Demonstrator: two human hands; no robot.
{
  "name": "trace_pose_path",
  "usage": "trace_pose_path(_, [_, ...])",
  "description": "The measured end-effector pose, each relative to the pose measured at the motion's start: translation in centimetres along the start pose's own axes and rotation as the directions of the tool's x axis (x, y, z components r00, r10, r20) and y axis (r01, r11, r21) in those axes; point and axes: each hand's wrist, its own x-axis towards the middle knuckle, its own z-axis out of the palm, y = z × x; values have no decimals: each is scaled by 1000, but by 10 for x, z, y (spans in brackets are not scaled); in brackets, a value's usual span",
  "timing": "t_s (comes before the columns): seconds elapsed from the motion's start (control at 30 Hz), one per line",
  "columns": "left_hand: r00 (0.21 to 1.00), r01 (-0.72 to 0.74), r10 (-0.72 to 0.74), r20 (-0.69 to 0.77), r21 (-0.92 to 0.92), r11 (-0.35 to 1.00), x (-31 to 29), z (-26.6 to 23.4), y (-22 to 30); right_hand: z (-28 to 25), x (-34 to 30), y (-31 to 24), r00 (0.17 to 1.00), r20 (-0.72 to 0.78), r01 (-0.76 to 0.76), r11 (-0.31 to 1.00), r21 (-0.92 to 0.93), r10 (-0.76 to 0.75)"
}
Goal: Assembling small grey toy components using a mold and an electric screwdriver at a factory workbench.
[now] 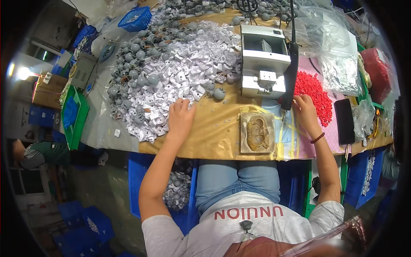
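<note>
My left hand [181, 118] rests at the near edge of a heap of small white plastic parts [184, 68], its fingers apart and touching the pieces. Past the left edge of a pile of small red plastic parts [314, 92], my right hand [306, 112] has its fingers curled together. A red part shows at its fingertips, close to the lower end of a long black bar [291, 73] on a white bench machine [265, 55]. Between my hands, nearer to me, lies a square metal block with a shaped hollow [257, 132].
Grey round parts with wires [137, 55] lie along the heap's far left. A dark phone [344, 121] and clear plastic bags [338, 64] are at the right. A green tray [77, 118] stands at the left. Blue bins [141, 171] sit under the table edge.
</note>
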Motion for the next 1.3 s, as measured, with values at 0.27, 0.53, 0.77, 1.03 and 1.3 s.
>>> trace_pose_path(0.27, [924, 296, -22, 382, -678, 673, 23, -28, 67, 5, 2, 5, 999, -1, 52, 999, -14, -52])
trace_pose_path(0.53, [985, 81, 48, 166, -690, 720, 45, -10, 163, -12, 9, 4, 984, 12, -176, 937, 301, 180])
trace_pose_path(0.77, [897, 439, -143, 419, -884, 163, 63, -7, 138, -30, 3, -76, 1000, -7, 19, 763, 646, -19])
trace_pose_path(1.03, [988, 139, -151, -21, -279, 950, 65, 51, 63, 14, -8, -123, 847, -79, 524, 802, 288, -525])
trace_pose_path(1.3, [937, 152, -340, -86, -774, 615, 68, -25, 61, 8, -15, -124, 878, -25, 462, 832, 308, -479])
